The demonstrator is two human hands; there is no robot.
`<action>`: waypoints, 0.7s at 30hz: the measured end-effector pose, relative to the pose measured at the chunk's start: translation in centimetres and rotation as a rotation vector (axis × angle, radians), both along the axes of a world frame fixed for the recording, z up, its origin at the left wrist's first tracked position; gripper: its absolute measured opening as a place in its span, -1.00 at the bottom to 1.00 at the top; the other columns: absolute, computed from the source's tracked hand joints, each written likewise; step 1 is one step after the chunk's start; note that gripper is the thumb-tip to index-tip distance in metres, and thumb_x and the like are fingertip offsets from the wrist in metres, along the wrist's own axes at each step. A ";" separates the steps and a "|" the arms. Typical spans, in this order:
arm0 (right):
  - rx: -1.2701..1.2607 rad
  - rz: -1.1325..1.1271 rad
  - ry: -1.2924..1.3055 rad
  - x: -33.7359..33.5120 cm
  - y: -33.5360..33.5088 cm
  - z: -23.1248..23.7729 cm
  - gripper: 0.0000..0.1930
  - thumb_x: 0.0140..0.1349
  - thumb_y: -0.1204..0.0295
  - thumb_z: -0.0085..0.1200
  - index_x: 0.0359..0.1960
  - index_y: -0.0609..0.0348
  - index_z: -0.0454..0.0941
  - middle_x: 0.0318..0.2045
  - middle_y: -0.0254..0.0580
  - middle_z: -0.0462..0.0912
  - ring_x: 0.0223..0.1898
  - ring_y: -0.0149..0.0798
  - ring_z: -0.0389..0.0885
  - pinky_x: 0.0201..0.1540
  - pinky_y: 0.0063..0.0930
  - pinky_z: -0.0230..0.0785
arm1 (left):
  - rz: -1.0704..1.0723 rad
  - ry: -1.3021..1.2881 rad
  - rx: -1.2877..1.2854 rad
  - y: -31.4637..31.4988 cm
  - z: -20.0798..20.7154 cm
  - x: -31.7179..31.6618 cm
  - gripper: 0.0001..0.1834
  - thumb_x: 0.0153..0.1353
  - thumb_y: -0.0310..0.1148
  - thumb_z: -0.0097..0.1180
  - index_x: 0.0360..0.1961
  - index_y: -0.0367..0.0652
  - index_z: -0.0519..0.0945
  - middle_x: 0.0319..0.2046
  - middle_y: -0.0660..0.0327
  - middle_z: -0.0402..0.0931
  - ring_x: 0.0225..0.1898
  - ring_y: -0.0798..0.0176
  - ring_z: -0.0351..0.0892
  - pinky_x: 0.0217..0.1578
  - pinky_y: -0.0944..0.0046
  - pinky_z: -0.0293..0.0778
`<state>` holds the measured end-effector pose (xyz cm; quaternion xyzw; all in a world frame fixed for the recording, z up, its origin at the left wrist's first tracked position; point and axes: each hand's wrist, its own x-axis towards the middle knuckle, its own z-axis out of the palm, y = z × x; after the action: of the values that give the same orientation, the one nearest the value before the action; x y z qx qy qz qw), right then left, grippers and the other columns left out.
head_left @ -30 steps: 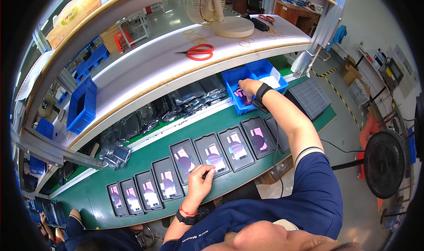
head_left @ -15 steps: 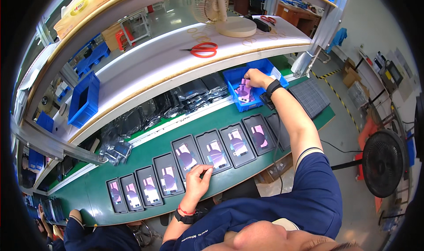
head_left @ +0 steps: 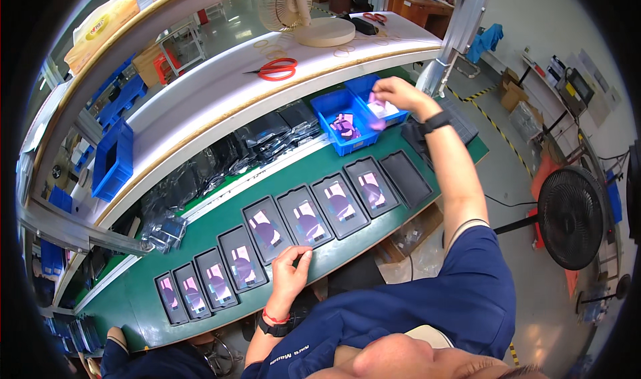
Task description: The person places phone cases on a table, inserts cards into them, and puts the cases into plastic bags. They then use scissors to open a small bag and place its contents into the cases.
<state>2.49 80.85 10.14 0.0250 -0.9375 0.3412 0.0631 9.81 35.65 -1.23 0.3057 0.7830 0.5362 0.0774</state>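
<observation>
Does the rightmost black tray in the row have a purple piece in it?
No, the rightmost black tray shows only its bare inside, while the tray to its left holds a purple piece.

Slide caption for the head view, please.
Right hand holding a thin purple piece over blue plastic bins; left hand near black rectangular trays.

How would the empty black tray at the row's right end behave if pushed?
The tray would probably slide rather than tip: it lies flat and low on the green tabletop. Likely light for its size, being shallow and empty.
</observation>
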 end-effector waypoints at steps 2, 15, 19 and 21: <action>0.092 0.051 -0.205 3.2 1.2 -0.1 -0.85 0.03 0.53 0.02 -0.35 0.28 0.56 -0.52 -0.20 0.60 -0.48 -0.35 0.52 -0.34 -0.46 0.38 | 0.030 -0.034 0.016 -0.1 -0.2 -0.1 -0.91 0.07 -0.48 0.12 -0.41 -0.27 0.60 -0.49 0.10 0.57 -0.45 0.20 0.57 -0.37 0.32 0.44; 0.514 -0.606 -0.129 -2.3 2.8 -5.7 -0.43 -0.17 0.00 0.27 -0.37 0.35 0.58 -0.31 0.17 0.59 -0.22 0.06 0.58 -0.18 -0.20 0.41 | -0.034 0.027 0.007 0.3 0.4 -0.3 -0.91 0.06 -0.48 0.11 -0.41 -0.27 0.59 -0.49 0.10 0.55 -0.43 0.14 0.56 -0.37 0.27 0.43; 0.484 -0.618 -0.278 -5.3 5.2 -8.6 -0.32 -0.20 0.02 0.33 -0.17 0.39 0.52 -0.15 0.18 0.54 -0.06 0.01 0.52 -0.03 -0.32 0.37 | 0.056 0.007 -0.015 -1.1 0.4 -0.2 -0.91 0.07 -0.48 0.11 -0.40 -0.27 0.59 -0.50 0.10 0.55 -0.44 0.18 0.56 -0.39 0.30 0.43; 0.419 -0.641 -0.281 -6.2 4.4 -8.7 -0.36 -0.23 0.09 0.36 -0.19 0.37 0.54 -0.16 0.15 0.56 -0.07 -0.01 0.54 -0.04 -0.33 0.38 | 0.097 -0.021 -0.010 -1.8 -0.1 -0.1 -0.90 0.07 -0.47 0.11 -0.40 -0.27 0.59 -0.50 0.10 0.55 -0.45 0.20 0.56 -0.40 0.32 0.43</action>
<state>-3.74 85.25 1.42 -0.3031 -0.9466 0.1058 0.0312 9.75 33.87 -1.36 0.2614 0.7987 0.5386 0.0612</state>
